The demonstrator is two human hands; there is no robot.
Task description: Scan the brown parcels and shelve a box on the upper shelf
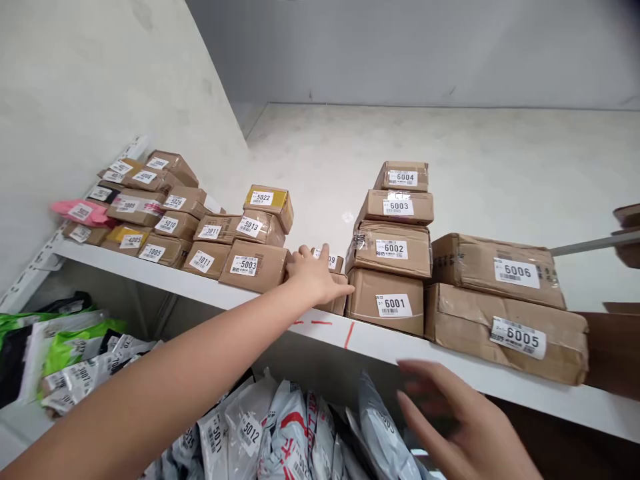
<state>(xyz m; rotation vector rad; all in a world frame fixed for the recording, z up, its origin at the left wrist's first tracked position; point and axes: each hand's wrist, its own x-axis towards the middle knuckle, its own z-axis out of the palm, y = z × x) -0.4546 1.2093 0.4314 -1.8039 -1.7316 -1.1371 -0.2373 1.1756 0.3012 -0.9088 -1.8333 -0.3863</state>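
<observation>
My left hand (316,275) reaches up to the white shelf (380,343) and rests on a small brown box (334,263) wedged between the box labelled 5003 (254,265) and the box labelled 6001 (386,300); its fingers curl over the box's top. The small box's label is mostly hidden by my hand. My right hand (465,423) hovers lower, below the shelf edge, fingers spread and holding nothing, just above grey plastic mail bags (300,433).
Cardboard parcels with numbered labels fill the shelf: a stack 6001 to 6004 (400,207), flat boxes 6005 (505,330) and 6006 (497,267), more at left with a pink bag (80,212). Green and grey bags (75,353) lie on the lower shelf. Red marks (349,335) line the shelf edge.
</observation>
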